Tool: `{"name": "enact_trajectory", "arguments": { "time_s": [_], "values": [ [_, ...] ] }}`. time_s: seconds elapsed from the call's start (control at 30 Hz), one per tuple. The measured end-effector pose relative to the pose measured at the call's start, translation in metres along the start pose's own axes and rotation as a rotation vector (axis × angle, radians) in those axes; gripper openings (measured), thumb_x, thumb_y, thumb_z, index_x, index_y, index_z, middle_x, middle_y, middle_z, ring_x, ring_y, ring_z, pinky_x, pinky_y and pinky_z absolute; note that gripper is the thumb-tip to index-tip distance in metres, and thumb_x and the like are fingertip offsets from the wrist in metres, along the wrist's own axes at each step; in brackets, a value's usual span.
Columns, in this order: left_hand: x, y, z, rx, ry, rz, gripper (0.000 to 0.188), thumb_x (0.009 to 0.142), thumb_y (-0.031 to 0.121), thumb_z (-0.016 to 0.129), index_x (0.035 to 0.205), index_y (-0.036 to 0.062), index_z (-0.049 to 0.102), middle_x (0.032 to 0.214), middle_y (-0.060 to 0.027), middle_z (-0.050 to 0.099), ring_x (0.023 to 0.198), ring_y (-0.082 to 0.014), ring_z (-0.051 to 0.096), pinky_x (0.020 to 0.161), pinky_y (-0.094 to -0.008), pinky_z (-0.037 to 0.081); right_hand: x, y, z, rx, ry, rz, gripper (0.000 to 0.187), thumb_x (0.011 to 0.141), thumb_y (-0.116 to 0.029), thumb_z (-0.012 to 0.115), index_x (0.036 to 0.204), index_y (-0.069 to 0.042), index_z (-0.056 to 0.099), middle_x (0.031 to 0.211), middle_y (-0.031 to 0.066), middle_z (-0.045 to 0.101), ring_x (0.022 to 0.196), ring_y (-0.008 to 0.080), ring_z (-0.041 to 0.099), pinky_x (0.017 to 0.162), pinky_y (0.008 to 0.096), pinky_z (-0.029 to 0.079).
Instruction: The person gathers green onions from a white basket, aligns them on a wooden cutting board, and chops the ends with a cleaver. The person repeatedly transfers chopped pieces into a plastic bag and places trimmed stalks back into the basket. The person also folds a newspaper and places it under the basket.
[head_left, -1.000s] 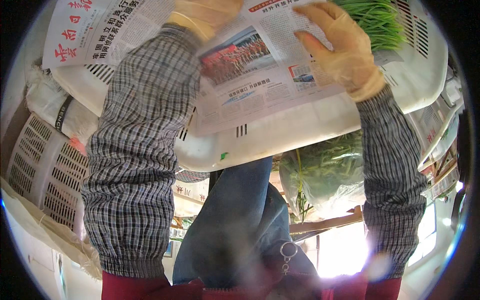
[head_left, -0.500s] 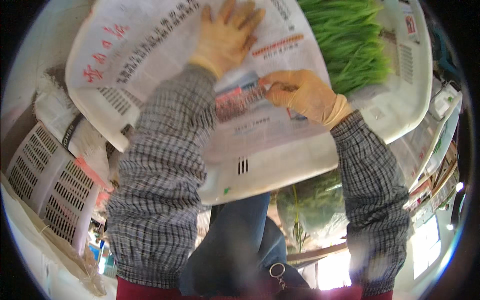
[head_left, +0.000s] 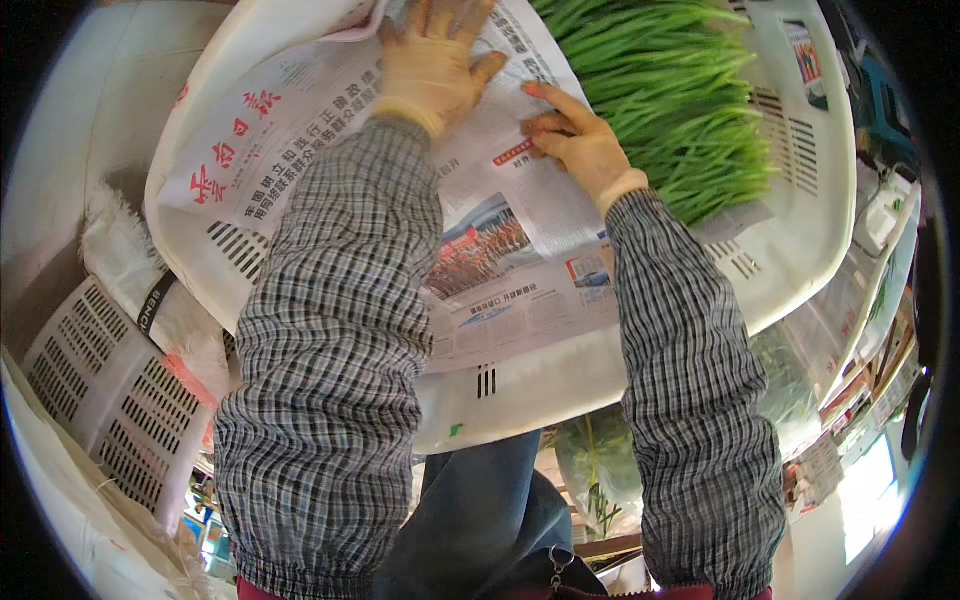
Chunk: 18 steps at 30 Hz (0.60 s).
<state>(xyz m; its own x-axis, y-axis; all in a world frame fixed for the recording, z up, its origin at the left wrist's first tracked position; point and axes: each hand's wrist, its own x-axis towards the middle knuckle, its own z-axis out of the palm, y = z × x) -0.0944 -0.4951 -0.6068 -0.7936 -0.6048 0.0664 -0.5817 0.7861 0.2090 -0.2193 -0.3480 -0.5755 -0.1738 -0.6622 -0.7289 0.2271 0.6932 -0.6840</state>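
Observation:
A sheet of newspaper (head_left: 475,190) lies across the left and middle of a white plastic basket (head_left: 555,385). Palm down, my left hand (head_left: 432,75) rests on its upper part with the fingers spread. My right hand (head_left: 588,150) is at the sheet's right edge, index finger stretched out and the others loosely bent, with nothing seen in it. Both hands wear thin pale gloves, stained at the fingertips. Beside the right hand, long thin green stalks (head_left: 665,110) lie packed in the basket's right side, partly bordered by the paper.
At the left stand a slotted whitish crate (head_left: 120,390) and a frayed white woven sack (head_left: 125,240). Under the basket's near rim, a clear plastic bag with greens (head_left: 600,465) shows next to my knees. More bagged goods (head_left: 790,375) are on the right.
My right hand has moved up and left along the paper, and its pinched fingers have spread. My left hand has shifted slightly up. The newspaper now lies flatter, and the view has moved a little.

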Motion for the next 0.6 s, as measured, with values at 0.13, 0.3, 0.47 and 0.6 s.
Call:
{"name": "enact_trajectory", "arguments": {
  "time_s": [0.13, 0.3, 0.47, 0.6],
  "values": [
    [0.011, 0.0, -0.027, 0.052, 0.065, -0.008, 0.061, 0.082, 0.035, 0.06, 0.133, 0.0088, 0.04, 0.129, -0.0143, 0.046, 0.119, -0.0306, 0.044, 0.098, -0.0474, 0.036, -0.006, 0.015, -0.006, -0.087, -0.004, -0.142, 0.054, 0.08, -0.002, 0.055, 0.13, -0.021, 0.048, 0.102, 0.0078, 0.062, 0.097, 0.0165, 0.058, 0.089, 0.0276, 0.044],
    [0.0, 0.012, -0.09, -0.137, -0.042, -0.08, 0.049, 0.084, 0.02, 0.053, 0.131, 0.0089, 0.043, 0.123, -0.0195, 0.049, 0.112, -0.0388, 0.046, 0.093, -0.0433, 0.04, -0.077, -0.014, 0.028, -0.142, 0.18, -0.247, 0.053, 0.083, -0.006, 0.055, 0.133, -0.015, 0.043, 0.11, 0.0111, 0.061, 0.096, 0.0193, 0.057, 0.088, 0.03, 0.045],
    [-0.113, 0.105, -0.141, -0.367, -0.129, 0.02, 0.045, 0.079, 0.006, 0.056, 0.124, 0.0018, 0.049, 0.113, -0.022, 0.053, 0.103, -0.0376, 0.051, 0.089, -0.0428, 0.042, -0.227, -0.01, 0.06, 0.122, 0.339, -0.442, 0.034, 0.081, -0.011, 0.053, 0.116, -0.009, 0.054, 0.097, 0.0199, 0.061, 0.086, 0.0347, 0.061, 0.071, 0.0388, 0.05],
    [-0.179, 0.209, -0.191, -0.633, -0.321, 0.012, 0.041, 0.08, 0.0, 0.053, 0.121, -0.0018, 0.05, 0.114, -0.0185, 0.056, 0.104, -0.0351, 0.052, 0.087, -0.04, 0.044, -0.346, 0.032, 0.066, 0.398, 0.406, -0.231, 0.029, 0.082, -0.01, 0.057, 0.11, -0.006, 0.056, 0.081, 0.0165, 0.062, 0.073, 0.029, 0.063, 0.063, 0.0339, 0.05]
  ]
}}
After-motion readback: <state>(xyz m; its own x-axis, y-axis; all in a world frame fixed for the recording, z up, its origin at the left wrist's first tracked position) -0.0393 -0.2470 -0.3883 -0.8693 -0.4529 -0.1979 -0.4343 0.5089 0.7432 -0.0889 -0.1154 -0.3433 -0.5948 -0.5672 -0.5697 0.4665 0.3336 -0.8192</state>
